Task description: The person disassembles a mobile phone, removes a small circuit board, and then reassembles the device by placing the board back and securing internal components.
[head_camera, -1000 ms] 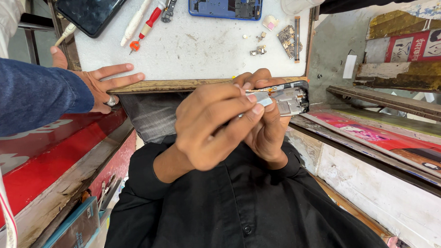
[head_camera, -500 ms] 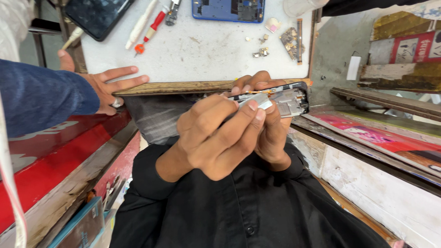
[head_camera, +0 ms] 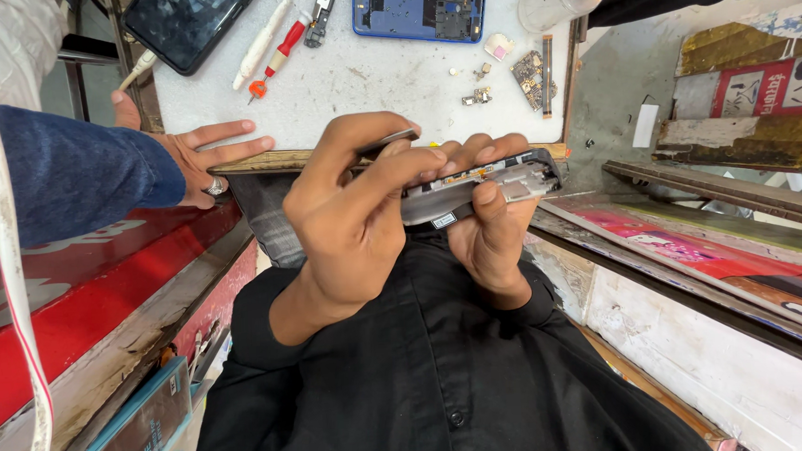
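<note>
My right hand (head_camera: 490, 236) grips an opened phone (head_camera: 515, 179) from below, its grey inner frame facing up, held close to my black shirt. My left hand (head_camera: 352, 223) curls over the phone's left end and pinches a thin dark flat tool (head_camera: 389, 142) between thumb and forefinger, lying across the top of my fingers. Both hands hover just in front of the worktable's wooden edge (head_camera: 265, 159). Most of the phone's left half is hidden by my left hand.
Another person's hand (head_camera: 205, 157) in a blue sleeve, wearing a ring, rests on the table edge at left. On the white tabletop (head_camera: 369, 75) lie a blue phone frame (head_camera: 420, 10), a dark phone (head_camera: 185, 24), a red-handled screwdriver (head_camera: 275, 56), small parts (head_camera: 529, 70) and a clear bottle (head_camera: 558, 2). A red counter (head_camera: 83, 290) runs along the left.
My left hand has shifted left and down along the phone, uncovering more of it, and the thin tool now shows on top. The other person's hand stayed on the table edge.
</note>
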